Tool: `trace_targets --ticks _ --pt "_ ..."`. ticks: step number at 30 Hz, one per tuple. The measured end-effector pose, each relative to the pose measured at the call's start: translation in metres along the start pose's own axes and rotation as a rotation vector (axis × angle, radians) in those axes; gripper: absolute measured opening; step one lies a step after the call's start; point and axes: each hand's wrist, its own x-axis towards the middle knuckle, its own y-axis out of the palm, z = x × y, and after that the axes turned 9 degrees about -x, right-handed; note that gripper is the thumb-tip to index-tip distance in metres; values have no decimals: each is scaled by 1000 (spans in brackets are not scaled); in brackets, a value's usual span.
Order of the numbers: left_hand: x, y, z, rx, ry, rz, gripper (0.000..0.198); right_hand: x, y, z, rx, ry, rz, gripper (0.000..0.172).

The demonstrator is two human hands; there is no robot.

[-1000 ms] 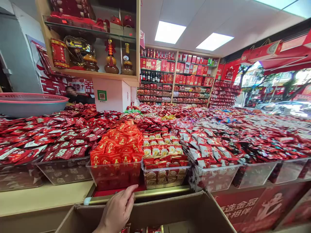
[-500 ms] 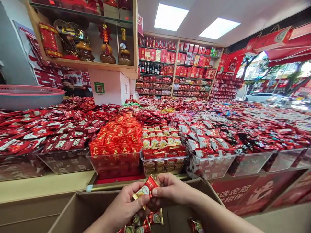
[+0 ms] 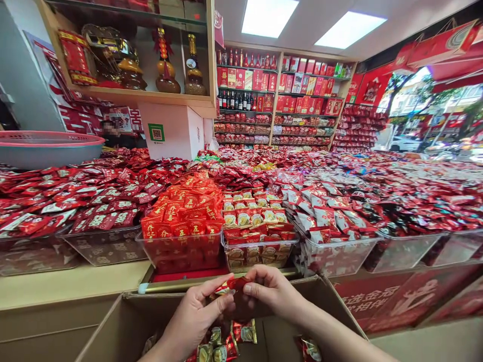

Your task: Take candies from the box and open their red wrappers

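Both my hands are over an open cardboard box [image 3: 107, 327]. Between them is a small red-and-gold candy packet [image 3: 228, 286], tilted so that its printed face shows only in part. The thumb and fingers of my left hand [image 3: 202, 311] grip its left end. My right hand [image 3: 273, 291] pinches its right end, where my fingers partly cover the wrapper. Several similar candy packets [image 3: 244, 332] lie at the bottom of the box below my hands. One more packet [image 3: 310, 349] lies farther right in the box.
Beyond the box stands a clear bin of red-and-gold packets [image 3: 260, 244], stacked in rows. An orange-red packet bin [image 3: 181, 246] is left of it, a white-and-red packet bin [image 3: 335, 246] right. A basin [image 3: 49, 153] stands far left. A display cabinet [image 3: 143, 98] overhangs the left side.
The candy packet has tipped, so its printed front, plainly seen before, now shows only partly. My hands have stayed nearly in place, both holding it. The view has shifted slightly.
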Motion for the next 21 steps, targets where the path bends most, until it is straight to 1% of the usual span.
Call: trace_targets --ticks 2,4,5,6,7,8,9,11,13,14,16,18,21 --pt "0 0 -2 150 149 -50 31 -4 3 5 160 36 8 28" --pt "-1 0 -3 323 316 -68 29 -7 9 10 342 89 19 34" --pt "-1 1 -3 391 370 -53 29 -9 12 11 396 108 13 37" --pt "-2 2 -2 427 396 -26 32 -10 15 12 419 119 -4 38" --pt "-3 4 0 418 400 6 34 -10 17 11 413 121 -29 40" --pt "-4 6 1 358 386 27 36 -10 19 10 394 115 -52 42" --pt "-4 8 4 251 350 38 38 -9 19 8 374 105 -68 43" --pt "-4 12 7 -28 232 13 42 -7 17 3 340 68 -77 46" --pt "-2 15 8 -232 102 -22 40 -6 13 -1 296 26 -91 50" --pt "-1 15 8 -281 50 -34 37 -6 11 -2 276 13 -111 52" --pt "1 15 6 -325 2 -47 27 -6 6 -3 255 20 -136 52" --pt "2 15 5 -374 -19 -57 20 -7 4 0 270 78 -135 42" --pt "1 15 8 -461 -54 -100 21 -8 7 3 390 185 -133 29"
